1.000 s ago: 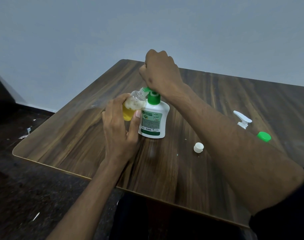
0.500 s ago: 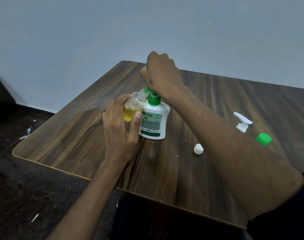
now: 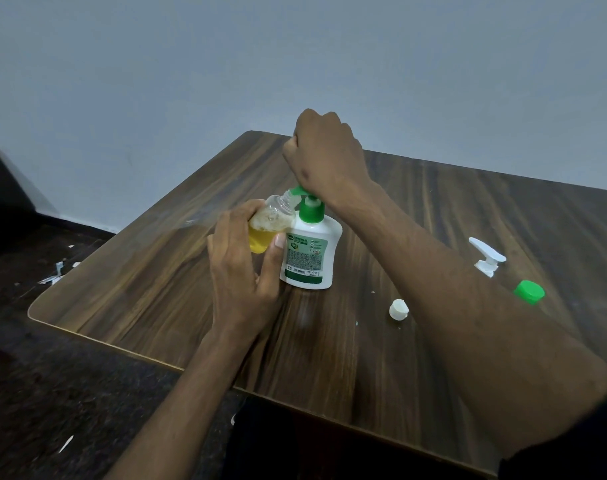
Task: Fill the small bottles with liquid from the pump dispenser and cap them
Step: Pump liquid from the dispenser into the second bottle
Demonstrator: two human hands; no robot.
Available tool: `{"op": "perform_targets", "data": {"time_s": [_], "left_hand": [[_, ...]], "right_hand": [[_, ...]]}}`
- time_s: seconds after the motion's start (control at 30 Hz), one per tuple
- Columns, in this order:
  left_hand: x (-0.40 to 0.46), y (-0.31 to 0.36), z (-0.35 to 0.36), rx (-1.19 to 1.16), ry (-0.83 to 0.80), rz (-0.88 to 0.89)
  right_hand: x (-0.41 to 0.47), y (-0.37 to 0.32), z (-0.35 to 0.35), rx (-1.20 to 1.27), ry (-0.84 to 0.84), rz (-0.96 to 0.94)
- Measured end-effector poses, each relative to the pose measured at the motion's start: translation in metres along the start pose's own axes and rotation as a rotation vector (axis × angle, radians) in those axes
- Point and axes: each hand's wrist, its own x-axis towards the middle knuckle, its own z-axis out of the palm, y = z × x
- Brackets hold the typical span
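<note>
The white pump dispenser [image 3: 310, 252] with a green collar stands on the wooden table [image 3: 156, 282] near its middle. My right hand [image 3: 324, 155] is a closed fist, and its heel presses down on the green pump head [image 3: 299, 190]. My left hand [image 3: 241, 271] grips a small clear bottle [image 3: 269, 225], tilted so that its mouth meets the pump nozzle. Yellow liquid fills the bottle's lower part, with foam above it. A small white cap [image 3: 398, 309] lies on the table to the right of the dispenser.
A white spray trigger head [image 3: 486, 259] and a green cap [image 3: 530, 292] lie on the table further right, behind my right forearm. The table's front edge runs close to my body. Paper scraps [image 3: 54, 275] litter the dark floor at the left.
Both hands keep their positions on the pump and the bottle. The scene sits slightly lower in the view. I see no clear change in the liquid level.
</note>
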Motion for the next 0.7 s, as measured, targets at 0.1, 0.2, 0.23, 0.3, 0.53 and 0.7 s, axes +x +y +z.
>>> {"op": "perform_targets", "data": {"time_s": [0.1,0.2,0.23,0.3,0.53,0.7], "left_hand": [[0.0001,-0.0004,0.0003,0.000,-0.007,-0.001],[-0.0002,0.0005,-0.0009,0.000,-0.001,0.007],[0.0001,0.0007,-0.0009,0.001,0.001,0.007],[0.0004,0.0011,-0.0004,0.003,0.001,0.000],[0.0012,-0.0005,0.0002,-0.005,0.008,0.027],[0.0006,-0.0014,0.0001,-0.005,0.000,0.017]], "right_hand": [[-0.0017,0.0014,0.0037,0.026,-0.053,0.043],[0.0002,0.0000,0.0013,0.025,-0.022,0.022],[0.0006,0.0002,0.0009,0.023,-0.009,0.019],[0.0002,0.0015,0.0022,0.028,-0.037,0.034],[0.0018,0.0011,0.0032,0.022,0.002,0.021],[0.0022,0.0013,0.0050,0.045,-0.003,0.038]]}}
